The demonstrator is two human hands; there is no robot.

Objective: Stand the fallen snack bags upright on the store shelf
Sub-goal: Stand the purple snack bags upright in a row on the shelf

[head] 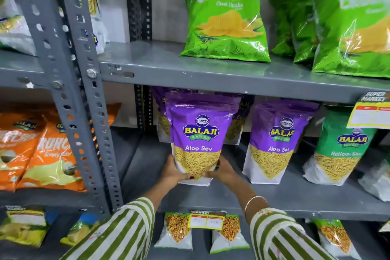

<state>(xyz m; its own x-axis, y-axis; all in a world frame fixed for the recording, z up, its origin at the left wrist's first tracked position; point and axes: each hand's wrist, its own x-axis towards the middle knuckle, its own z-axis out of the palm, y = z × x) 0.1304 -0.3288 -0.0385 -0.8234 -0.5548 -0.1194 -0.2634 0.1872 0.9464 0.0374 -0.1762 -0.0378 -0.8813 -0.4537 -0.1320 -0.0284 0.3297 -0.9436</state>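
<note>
Orange Crunchex bags [48,154] stand left of the grey upright post [84,95]. On the middle shelf [295,196], the left hand [175,172] and right hand [221,170] close around the lower sides of a purple Aloo Sev bag [200,133], upright with its base on the shelf. Further right stand a second Aloo Sev bag [278,141], then a green Ratlami Sev bag [341,148].

Aloo Sev bag [198,137] stands left of second Aloo Sev bag [278,141].
</note>
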